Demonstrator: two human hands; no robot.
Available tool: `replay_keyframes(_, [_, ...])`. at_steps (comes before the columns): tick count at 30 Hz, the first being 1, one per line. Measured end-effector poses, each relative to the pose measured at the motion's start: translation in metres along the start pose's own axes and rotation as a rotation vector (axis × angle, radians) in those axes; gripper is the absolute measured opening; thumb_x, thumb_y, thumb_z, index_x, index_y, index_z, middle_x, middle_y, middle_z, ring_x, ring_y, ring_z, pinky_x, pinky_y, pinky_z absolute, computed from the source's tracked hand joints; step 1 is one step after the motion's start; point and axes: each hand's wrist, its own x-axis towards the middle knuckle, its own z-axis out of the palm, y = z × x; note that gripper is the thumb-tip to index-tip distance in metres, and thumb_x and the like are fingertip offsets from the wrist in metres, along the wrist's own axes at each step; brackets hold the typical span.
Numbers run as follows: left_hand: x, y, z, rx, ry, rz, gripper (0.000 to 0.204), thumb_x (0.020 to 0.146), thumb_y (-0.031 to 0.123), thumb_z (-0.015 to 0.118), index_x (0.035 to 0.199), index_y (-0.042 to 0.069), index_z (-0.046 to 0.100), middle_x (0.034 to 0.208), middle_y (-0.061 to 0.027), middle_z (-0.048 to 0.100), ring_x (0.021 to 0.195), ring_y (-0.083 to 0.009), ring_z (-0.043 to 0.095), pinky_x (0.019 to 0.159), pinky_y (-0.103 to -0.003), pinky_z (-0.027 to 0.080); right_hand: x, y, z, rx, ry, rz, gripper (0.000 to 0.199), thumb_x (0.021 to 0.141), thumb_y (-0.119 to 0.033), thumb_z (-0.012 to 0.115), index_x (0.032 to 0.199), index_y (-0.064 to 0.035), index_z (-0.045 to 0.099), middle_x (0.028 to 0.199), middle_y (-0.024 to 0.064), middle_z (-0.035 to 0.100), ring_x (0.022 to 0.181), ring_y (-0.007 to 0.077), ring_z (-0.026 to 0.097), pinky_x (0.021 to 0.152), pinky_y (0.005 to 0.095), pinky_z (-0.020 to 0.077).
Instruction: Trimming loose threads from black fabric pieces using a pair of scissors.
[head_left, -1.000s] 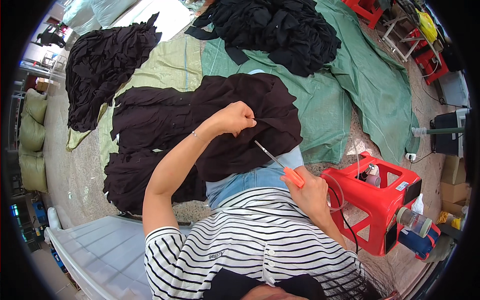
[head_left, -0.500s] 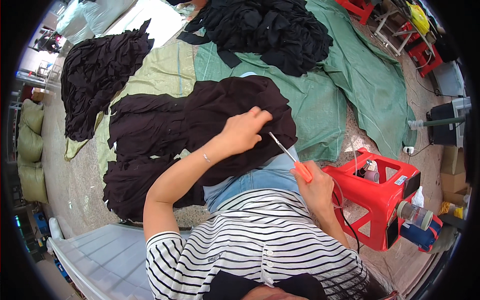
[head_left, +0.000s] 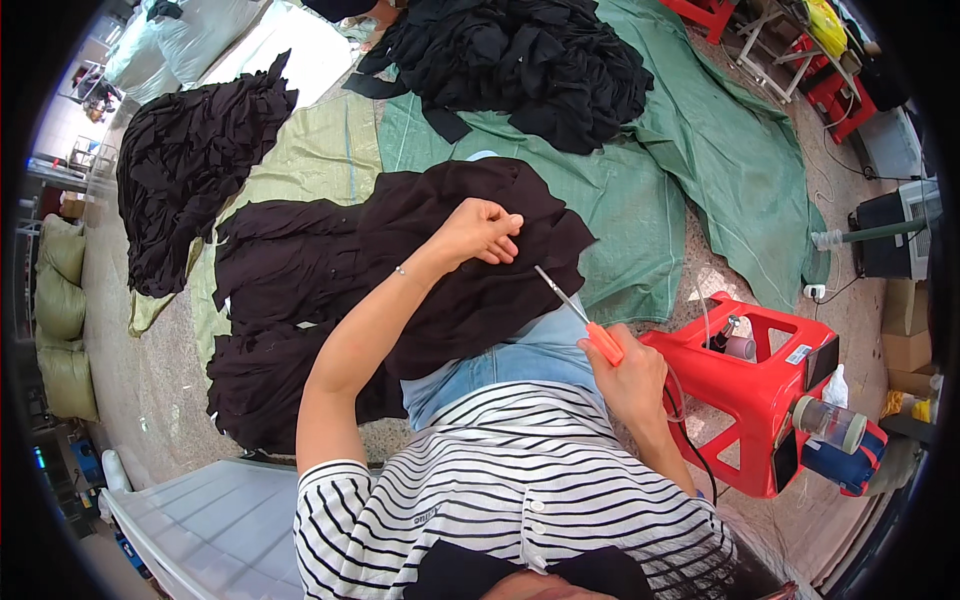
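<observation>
Dark brown cloth garments (head_left: 450, 195) lie spread over my lap and onto the floor sheet. Above the cloth is my left hand (head_left: 480, 232), its fingers curled closed with the tips pressed together; whatever they may pinch is too small to make out. My right hand (head_left: 630, 375), to the right of my lap, is wrapped round the orange handle of a screwdriver-like tool (head_left: 604, 343). The tool's thin metal shaft points up and left, its tip over the edge of the cloth near my left hand.
A red plastic stool (head_left: 700, 385) stands at my right with a clear jar (head_left: 830, 424) by its side. Black cloth is heaped (head_left: 530, 70) ahead on a green sheet (head_left: 740, 200). Another dark pile (head_left: 190, 170) lies far left. A pale plastic bin (head_left: 220, 520) sits near left.
My left hand has moved slightly left, and its fingers have drawn in from a more stretched reach over the cloth. My right hand and the tool have hardly moved.
</observation>
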Motion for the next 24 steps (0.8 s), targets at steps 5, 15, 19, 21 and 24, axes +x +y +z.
replay_keyframes(5, [-0.039,-0.005,0.045,0.979,0.210,0.579,0.056,0.070,0.031,0.085,0.114,0.011,0.057,0.107,-0.0089,0.064,0.097,-0.0327,0.066,0.079,-0.046,0.054,0.003,0.014,-0.001,0.044,0.066,0.072,0.029,0.086,-0.037,0.075,0.092,-0.0102,0.064,0.065,0.0147,0.063,0.064,0.0397,0.064,0.054,0.0473,0.0467])
replay_keyframes(15, [0.005,-0.026,0.005,-0.058,0.026,0.003,0.037,0.095,0.020,0.066,0.062,0.010,0.053,0.059,0.0061,0.046,0.052,-0.0052,0.041,0.049,-0.025,0.033,-0.003,0.005,0.002,-0.023,-0.067,0.013,0.033,0.086,-0.038,0.074,0.085,-0.0080,0.060,0.067,0.0155,0.066,0.061,0.0396,0.065,0.051,0.0478,0.0474])
replay_keyframes(19, [0.000,-0.022,0.008,-0.131,0.049,-0.053,0.036,0.098,0.022,0.061,0.065,0.010,0.055,0.061,0.0063,0.047,0.054,-0.0051,0.042,0.050,-0.023,0.032,0.002,0.003,0.006,-0.009,-0.068,-0.006,0.033,0.087,-0.038,0.074,0.085,-0.0076,0.060,0.067,0.0156,0.067,0.060,0.0396,0.065,0.051,0.0477,0.0473])
replay_keyframes(21, [0.005,-0.028,0.002,-0.135,0.019,-0.023,0.034,0.097,0.022,0.062,0.066,0.009,0.056,0.060,0.0048,0.048,0.054,-0.0060,0.043,0.050,-0.025,0.034,0.007,0.003,0.008,0.015,-0.029,0.003,0.032,0.087,-0.037,0.074,0.087,-0.0080,0.060,0.070,0.0153,0.067,0.063,0.0399,0.065,0.052,0.0475,0.0480])
replay_keyframes(24, [0.009,-0.023,0.004,0.058,0.219,0.275,0.029,0.094,0.022,0.064,0.070,0.006,0.059,0.059,0.0008,0.051,0.053,-0.0120,0.047,0.052,-0.031,0.040,0.014,0.010,0.014,0.059,0.138,0.022,0.031,0.087,-0.037,0.073,0.090,-0.0086,0.062,0.076,0.0148,0.068,0.067,0.0400,0.066,0.055,0.0474,0.0489])
